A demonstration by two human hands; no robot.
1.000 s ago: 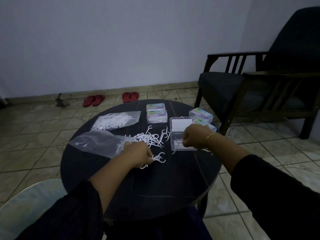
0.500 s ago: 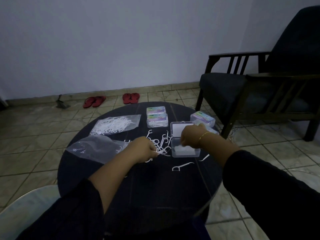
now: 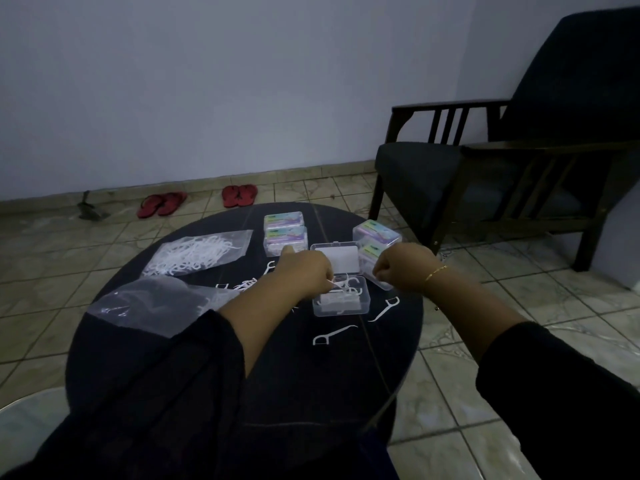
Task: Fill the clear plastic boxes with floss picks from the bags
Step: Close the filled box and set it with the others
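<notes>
Your round dark table fills the lower middle of the view, with an armchair beyond it on the right and two pairs of red sandals on the tiled floor by the wall. On the table's far left lies a full bag of white picks, and nearer you a second bag that looks almost empty, partly under your left sleeve. At the far edge sit two closed boxes, one behind the other, and two more closed ones to their right. The open box stands in the middle, lid tipped back, with a small heap of picks inside. Your left hand is curled at the box's left rim, fingers pinching a bunch of picks over the tray. Your right hand, with a thin bracelet on the wrist, is closed in a fist at the lid's right corner; you cannot tell what it grips, if anything. Loose picks lie to the left of the box, and two stray picks lie just in front of it.
</notes>
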